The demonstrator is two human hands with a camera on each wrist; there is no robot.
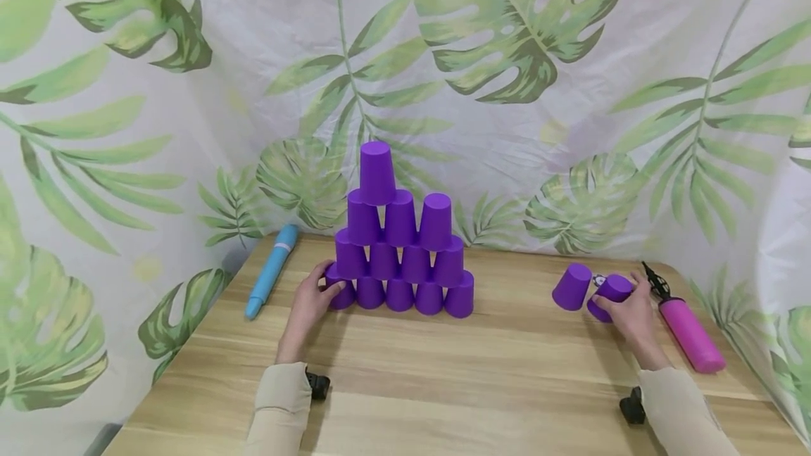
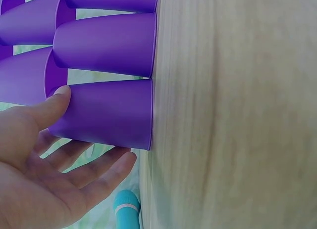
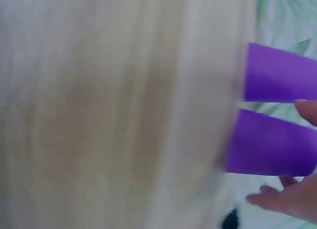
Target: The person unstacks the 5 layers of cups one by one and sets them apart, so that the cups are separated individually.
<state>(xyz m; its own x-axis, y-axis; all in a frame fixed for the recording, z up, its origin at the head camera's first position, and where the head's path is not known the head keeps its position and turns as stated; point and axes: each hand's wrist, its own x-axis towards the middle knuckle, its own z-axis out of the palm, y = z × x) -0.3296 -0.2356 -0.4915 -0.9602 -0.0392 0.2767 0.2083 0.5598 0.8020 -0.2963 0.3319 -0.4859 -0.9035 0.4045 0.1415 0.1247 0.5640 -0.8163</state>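
Observation:
Upside-down purple cups (image 1: 399, 294) stand stacked as a pyramid, several in the bottom row, three in the third row and one top cup (image 1: 376, 173) at the left. My left hand (image 1: 310, 299) is at the bottom-left cup (image 2: 106, 113). In the left wrist view its thumb touches that cup, with the other fingers extended beside it. To the right, my right hand (image 1: 633, 315) is around a loose purple cup (image 1: 613, 290), thumb on one side. The right wrist view shows its lower fingers (image 3: 270, 199) apart from that cup. A second loose cup (image 1: 572, 287) stands left of it.
A blue balloon pump (image 1: 272, 273) lies left of the pyramid. A pink pump (image 1: 692, 336) with a black nozzle lies right of my right hand. Behind the cups, a small patterned item (image 1: 598, 279) is partly hidden. A leaf-print cloth (image 1: 494, 125) hangs behind the wooden table (image 1: 475, 378).

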